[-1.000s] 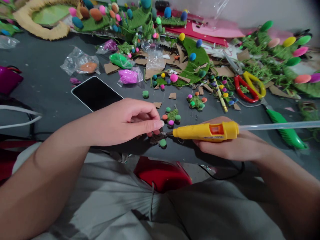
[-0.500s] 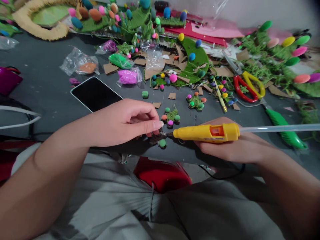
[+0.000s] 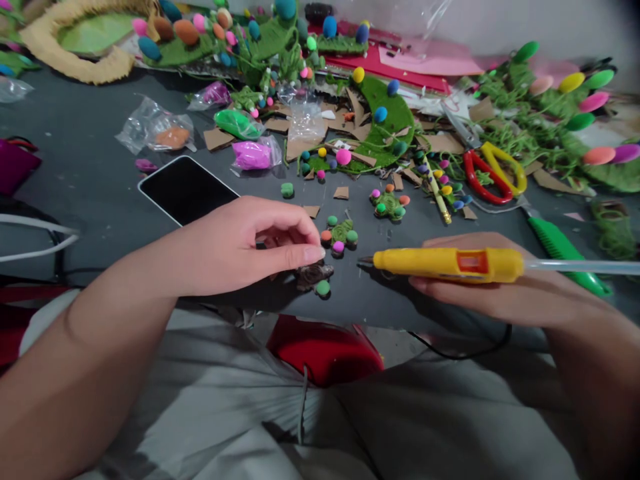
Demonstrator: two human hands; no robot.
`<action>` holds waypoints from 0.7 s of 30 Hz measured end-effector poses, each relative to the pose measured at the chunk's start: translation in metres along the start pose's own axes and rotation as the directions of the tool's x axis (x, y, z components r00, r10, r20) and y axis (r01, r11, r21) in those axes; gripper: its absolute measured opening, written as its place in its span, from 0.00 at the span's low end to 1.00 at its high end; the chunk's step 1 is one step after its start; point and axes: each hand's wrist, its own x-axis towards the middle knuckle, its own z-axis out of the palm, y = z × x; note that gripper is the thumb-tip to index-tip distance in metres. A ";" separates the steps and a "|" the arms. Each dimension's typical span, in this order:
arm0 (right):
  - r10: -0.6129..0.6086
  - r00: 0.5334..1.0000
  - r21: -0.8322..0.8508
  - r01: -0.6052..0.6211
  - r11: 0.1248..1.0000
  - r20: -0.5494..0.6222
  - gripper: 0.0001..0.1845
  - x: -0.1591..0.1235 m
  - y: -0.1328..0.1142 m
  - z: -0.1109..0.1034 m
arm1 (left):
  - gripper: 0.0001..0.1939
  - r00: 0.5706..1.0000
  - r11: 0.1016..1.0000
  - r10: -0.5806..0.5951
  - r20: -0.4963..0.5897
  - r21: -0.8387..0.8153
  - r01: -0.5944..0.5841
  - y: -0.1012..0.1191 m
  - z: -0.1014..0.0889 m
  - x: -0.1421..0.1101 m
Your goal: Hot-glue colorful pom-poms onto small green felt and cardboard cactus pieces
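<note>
The dark tabletop runs up to a pale wall, with decorated greenery, cardboard scraps and red paper crowding its far side. Close to its near edge, the left hand pinches a brown piece against it. The right hand grips a yellow glue gun, its tip well clear of that piece. A phone lies partly beneath the left forearm.

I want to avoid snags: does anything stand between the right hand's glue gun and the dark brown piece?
Nothing visible stands between the glue gun in the right hand and the dark brown piece; the green star-shaped piece lies just beyond that gap.
</note>
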 end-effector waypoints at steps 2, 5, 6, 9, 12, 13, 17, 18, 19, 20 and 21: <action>-0.031 0.998 -0.033 0.033 0.999 0.046 0.10 -0.004 0.006 -0.007 | 0.09 0.998 0.998 0.052 -0.036 0.023 -0.052 -0.002 0.001 0.000; 0.039 0.991 -0.118 -0.054 0.992 -0.130 0.18 -0.012 0.018 -0.010 | 0.07 0.994 0.995 0.096 -0.060 0.033 -0.094 -0.002 0.003 0.001; 0.073 0.982 -0.148 -0.100 0.984 -0.176 0.21 -0.014 0.023 -0.009 | 0.07 0.993 0.995 0.099 -0.062 0.032 -0.097 -0.002 0.005 0.002; 0.176 0.956 -0.174 -0.219 0.960 -0.234 0.23 -0.019 0.036 -0.003 | 0.07 0.993 0.995 0.102 -0.062 0.024 -0.101 0.000 0.010 0.003; 0.219 0.933 -0.140 -0.266 0.954 -0.285 0.23 -0.020 0.042 0.003 | 0.07 0.985 0.985 0.167 -0.049 0.058 -0.164 0.000 0.014 0.004; 0.222 0.930 -0.137 -0.271 0.953 -0.293 0.23 -0.020 0.042 0.005 | 0.07 0.978 0.976 0.206 -0.039 0.078 -0.202 -0.001 0.015 0.004; 0.235 0.927 -0.148 -0.287 0.946 -0.293 0.25 -0.018 0.039 0.006 | 0.08 0.952 0.942 0.307 -0.001 0.141 -0.303 -0.003 0.016 0.006; 0.243 0.926 -0.148 -0.294 0.944 -0.289 0.26 -0.018 0.039 0.006 | 0.09 0.949 0.938 0.314 -0.002 0.155 -0.310 -0.003 0.016 0.006; 0.253 0.924 -0.146 -0.303 0.942 -0.286 0.26 -0.017 0.038 0.006 | 0.10 0.948 0.935 0.319 -0.008 0.165 -0.313 -0.003 0.016 0.006; 0.264 0.922 -0.141 -0.312 0.939 -0.282 0.26 -0.017 0.038 0.006 | 0.10 0.945 0.932 0.326 -0.018 0.171 -0.319 -0.003 0.016 0.006; 0.275 0.921 -0.132 -0.319 0.938 -0.275 0.26 -0.017 0.038 0.006 | 0.10 0.942 0.931 0.333 -0.030 0.171 -0.323 -0.003 0.017 0.006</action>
